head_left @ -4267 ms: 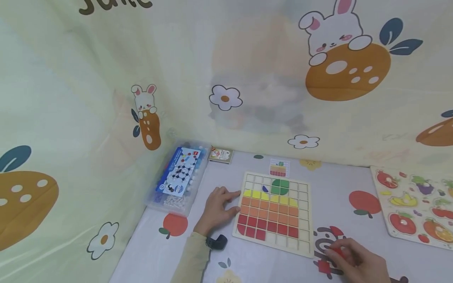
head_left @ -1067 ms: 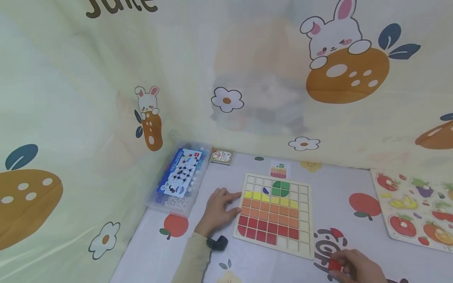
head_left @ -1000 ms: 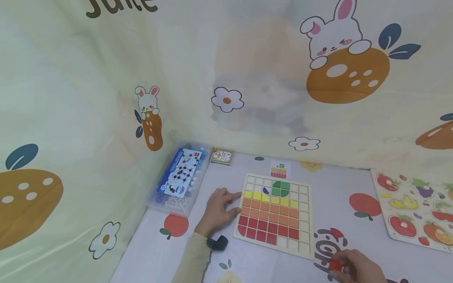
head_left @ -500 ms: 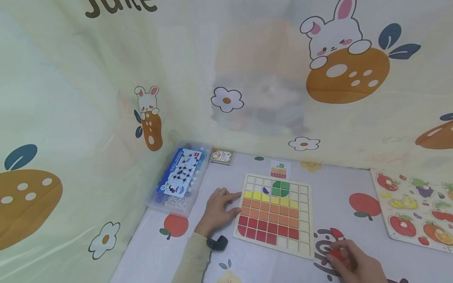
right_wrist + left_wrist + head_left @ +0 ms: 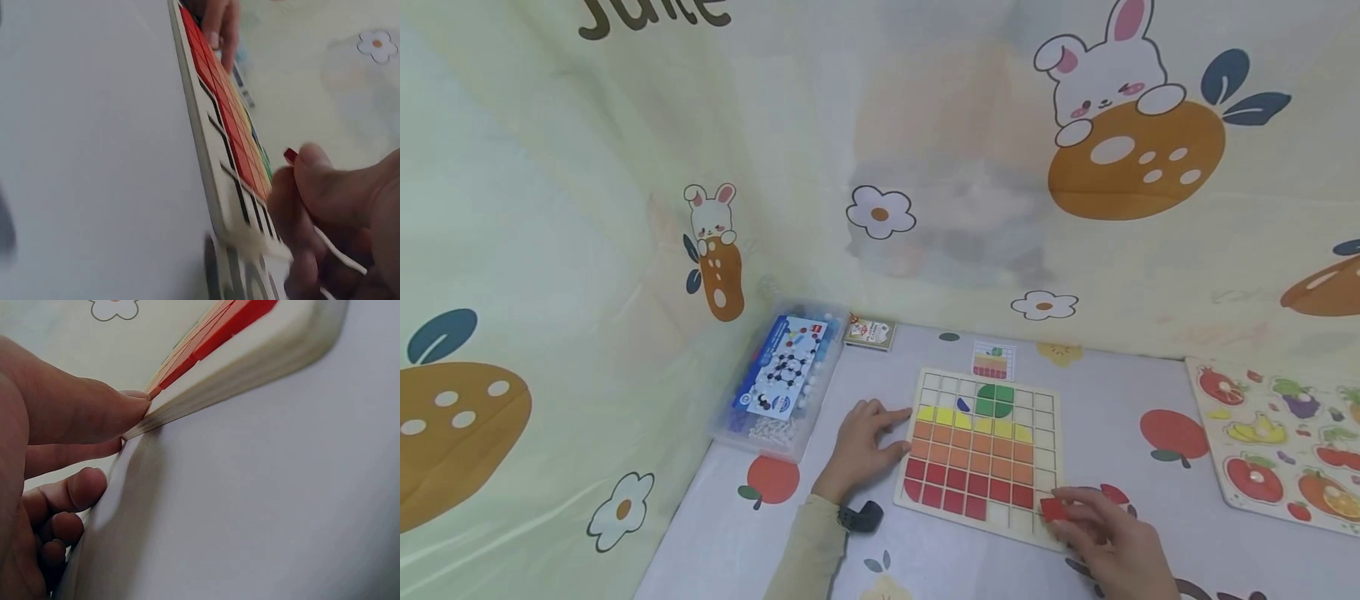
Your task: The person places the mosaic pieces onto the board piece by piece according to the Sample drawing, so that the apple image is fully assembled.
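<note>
A square wooden grid board [image 5: 1047,458] lies on the table, its cells partly filled with red, orange, yellow and green tiles and one small blue piece [image 5: 963,404]. My left hand [image 5: 863,442] rests at the board's left edge, thumb and index finger extended against it. In the left wrist view the thumb [image 5: 94,412] touches the rim beside the red tiles. Between thumb and fingertips my right hand [image 5: 1112,537] pinches a red tile [image 5: 1053,509], held over the board's lower right corner. In the right wrist view only a corner of that tile [image 5: 290,156] shows past the thumb.
Behind the board lies a small pattern card [image 5: 994,359]. A clear plastic case [image 5: 805,425] with a blue molecule-picture card stands at the left, a small card box [image 5: 870,331] beside it. At the far right lies a fruit puzzle board [image 5: 1270,454]. A printed curtain hangs behind.
My right hand has moved left and a little up from the table, carrying the red tile to the board's lower right corner. Another red tile joined the bottom row earlier. The left hand stays put.
</note>
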Motion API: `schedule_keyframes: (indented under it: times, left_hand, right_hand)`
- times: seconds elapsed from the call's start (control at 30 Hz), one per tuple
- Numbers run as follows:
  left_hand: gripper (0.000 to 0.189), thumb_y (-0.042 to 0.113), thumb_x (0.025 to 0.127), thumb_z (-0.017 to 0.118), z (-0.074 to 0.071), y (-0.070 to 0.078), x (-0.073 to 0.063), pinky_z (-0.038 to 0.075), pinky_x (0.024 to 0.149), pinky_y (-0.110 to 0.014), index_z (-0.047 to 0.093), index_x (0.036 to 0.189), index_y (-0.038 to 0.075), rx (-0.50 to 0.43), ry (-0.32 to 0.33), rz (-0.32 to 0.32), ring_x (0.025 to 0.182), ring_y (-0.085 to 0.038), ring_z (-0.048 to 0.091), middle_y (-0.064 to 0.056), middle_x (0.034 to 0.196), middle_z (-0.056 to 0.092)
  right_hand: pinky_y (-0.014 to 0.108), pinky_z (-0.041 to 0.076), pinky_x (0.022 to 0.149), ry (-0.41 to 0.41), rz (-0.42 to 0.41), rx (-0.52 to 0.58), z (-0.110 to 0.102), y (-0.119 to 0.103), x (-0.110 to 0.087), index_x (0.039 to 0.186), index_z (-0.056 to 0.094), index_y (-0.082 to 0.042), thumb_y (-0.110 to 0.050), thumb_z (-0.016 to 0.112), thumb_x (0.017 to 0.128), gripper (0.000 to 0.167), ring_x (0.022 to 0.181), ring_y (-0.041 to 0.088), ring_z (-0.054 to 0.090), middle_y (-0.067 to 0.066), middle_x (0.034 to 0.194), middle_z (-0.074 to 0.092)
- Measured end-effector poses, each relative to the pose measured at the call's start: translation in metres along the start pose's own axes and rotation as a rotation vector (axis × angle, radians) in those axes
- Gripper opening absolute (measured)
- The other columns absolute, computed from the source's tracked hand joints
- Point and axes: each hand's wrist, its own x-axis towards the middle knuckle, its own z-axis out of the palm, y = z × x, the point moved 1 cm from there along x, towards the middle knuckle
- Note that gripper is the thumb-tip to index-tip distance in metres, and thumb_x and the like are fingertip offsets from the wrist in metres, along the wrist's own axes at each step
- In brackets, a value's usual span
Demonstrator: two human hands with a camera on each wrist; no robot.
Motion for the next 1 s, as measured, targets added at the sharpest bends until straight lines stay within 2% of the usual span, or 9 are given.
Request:
schedule_keyframes:
  times: [0.2, 0.47, 0.63, 0.73, 0.9, 1.0]
  left_hand:
    - [0.050, 0.035, 0.092, 0.079, 0.001, 0.000, 0.000, 0.038, 0.081, -0.027, 0.071, 0.141, 0.029, 0.002, 0.004, 0.002, 0.090, -0.007, 0.042, 0.009, 0.092, 0.051]
    - [0.050, 0.035, 0.092, 0.079, 0.001, -0.001, 0.000, 0.038, 0.081, -0.027, 0.071, 0.141, 0.029, 0.005, 0.006, 0.010, 0.090, -0.008, 0.042, 0.009, 0.092, 0.051]
    - [0.050, 0.035, 0.092, 0.079, 0.002, -0.003, 0.001, 0.038, 0.081, -0.027, 0.070, 0.141, 0.029, 0.003, 0.005, 0.011, 0.090, -0.007, 0.042, 0.010, 0.092, 0.050]
    - [0.050, 0.035, 0.092, 0.079, 0.003, -0.005, 0.001, 0.038, 0.081, -0.027, 0.070, 0.141, 0.029, -0.001, 0.010, 0.021, 0.090, -0.007, 0.042, 0.010, 0.092, 0.051]
    - [0.050, 0.036, 0.092, 0.079, 0.004, -0.005, 0.001, 0.038, 0.080, -0.027, 0.071, 0.140, 0.029, 0.004, 0.016, 0.027, 0.090, -0.007, 0.043, 0.010, 0.091, 0.051]
    - [0.050, 0.035, 0.092, 0.079, 0.003, -0.005, 0.001, 0.038, 0.080, -0.027, 0.071, 0.140, 0.029, 0.005, 0.018, 0.027, 0.090, -0.007, 0.043, 0.010, 0.091, 0.051]
  right_hand:
    - [0.021, 0.043, 0.067, 0.052, -0.108, -0.043, 0.019, -0.015, -0.001, 0.125, 0.074, -0.014, -0.028, 0.089, 0.086, 0.044, 0.083, 0.011, 0.053, -0.002, 0.098, 0.067]
    - [0.024, 0.047, 0.075, 0.033, -0.103, -0.109, 0.038, -0.023, 0.002, 0.120, 0.079, -0.021, -0.036, 0.092, 0.081, 0.044, 0.094, 0.015, 0.054, -0.003, 0.105, 0.065]
    - [0.030, 0.049, 0.077, 0.061, -0.124, -0.147, 0.042, -0.026, 0.004, 0.121, 0.079, -0.021, -0.039, 0.094, 0.079, 0.048, 0.092, 0.015, 0.057, -0.004, 0.102, 0.066]
    - [0.028, 0.046, 0.074, 0.062, -0.121, -0.150, 0.041, -0.025, 0.003, 0.124, 0.078, -0.020, -0.038, 0.093, 0.079, 0.050, 0.091, 0.015, 0.054, -0.004, 0.098, 0.063]
    - [0.022, 0.042, 0.069, 0.073, -0.130, -0.123, 0.040, -0.022, 0.002, 0.119, 0.079, -0.018, -0.030, 0.091, 0.084, 0.039, 0.085, 0.012, 0.050, -0.005, 0.091, 0.059]
    - [0.022, 0.040, 0.068, 0.087, -0.159, -0.142, 0.040, -0.021, 0.002, 0.114, 0.081, -0.019, -0.027, 0.090, 0.085, 0.031, 0.081, 0.011, 0.048, -0.006, 0.087, 0.058]
